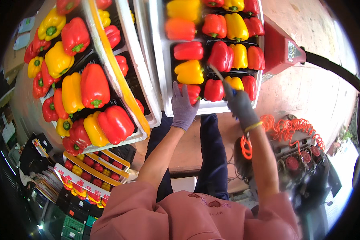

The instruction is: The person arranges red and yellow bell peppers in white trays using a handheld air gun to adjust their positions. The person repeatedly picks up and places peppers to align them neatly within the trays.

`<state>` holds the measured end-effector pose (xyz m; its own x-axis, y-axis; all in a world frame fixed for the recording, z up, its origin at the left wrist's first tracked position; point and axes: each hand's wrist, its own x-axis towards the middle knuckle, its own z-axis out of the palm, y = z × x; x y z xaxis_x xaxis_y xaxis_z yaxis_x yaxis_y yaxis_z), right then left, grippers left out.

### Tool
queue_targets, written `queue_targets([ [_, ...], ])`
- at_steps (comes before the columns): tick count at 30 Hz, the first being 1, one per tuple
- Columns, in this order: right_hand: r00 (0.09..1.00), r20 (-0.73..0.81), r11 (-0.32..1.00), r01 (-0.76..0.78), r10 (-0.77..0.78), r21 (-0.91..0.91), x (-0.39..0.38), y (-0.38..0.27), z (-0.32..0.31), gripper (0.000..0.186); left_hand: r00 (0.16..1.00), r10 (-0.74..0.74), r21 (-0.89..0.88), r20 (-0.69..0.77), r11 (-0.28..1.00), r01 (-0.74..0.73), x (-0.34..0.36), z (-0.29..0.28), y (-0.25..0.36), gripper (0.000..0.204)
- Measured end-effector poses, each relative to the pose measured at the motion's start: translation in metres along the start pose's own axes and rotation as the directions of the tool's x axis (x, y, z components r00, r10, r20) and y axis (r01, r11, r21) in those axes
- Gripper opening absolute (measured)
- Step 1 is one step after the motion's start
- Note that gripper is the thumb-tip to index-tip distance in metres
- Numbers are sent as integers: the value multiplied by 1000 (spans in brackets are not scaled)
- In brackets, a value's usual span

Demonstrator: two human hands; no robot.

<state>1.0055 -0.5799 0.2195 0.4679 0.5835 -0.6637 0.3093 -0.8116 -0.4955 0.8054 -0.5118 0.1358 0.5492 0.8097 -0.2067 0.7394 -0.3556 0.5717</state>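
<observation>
A white foam tray [160, 68] in front of me holds rows of red and yellow bell peppers in black inserts. My left hand [183, 108], in a pale purple glove, lies at its near left corner. Its fingers are spread against a red bell pepper [193, 93], with the thumb below. Closed in a dark grey glove, my right hand [242, 107] holds what looks like an air blow gun with blue parts. Its thin metal nozzle [217, 75] points over the near peppers. The glove hides most of its body.
At left stands a tilted tray of peppers [95, 86] with a yellow edge strip [108, 52]. An orange coiled hose [292, 127] lies over a dark machine [304, 160] on the right. A red machine part [282, 50] stands beyond the tray. More pepper boxes [94, 170] sit lower left.
</observation>
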Motion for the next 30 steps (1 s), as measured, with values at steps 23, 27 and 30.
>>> queue_targets([
  [23,824,524,775,471,-215,-422,-24,-69,13,32,996,-69,-281,53,956,81,-98,-40,-9,40],
  [27,955,239,838,272,-175,-474,-15,-21,-45,37,997,-79,-266,11,961,79,-91,-47,-17,33],
  [30,986,99,765,169,-137,-621,-37,16,-88,37,994,-102,-281,-40,956,87,-74,-50,-14,34],
])
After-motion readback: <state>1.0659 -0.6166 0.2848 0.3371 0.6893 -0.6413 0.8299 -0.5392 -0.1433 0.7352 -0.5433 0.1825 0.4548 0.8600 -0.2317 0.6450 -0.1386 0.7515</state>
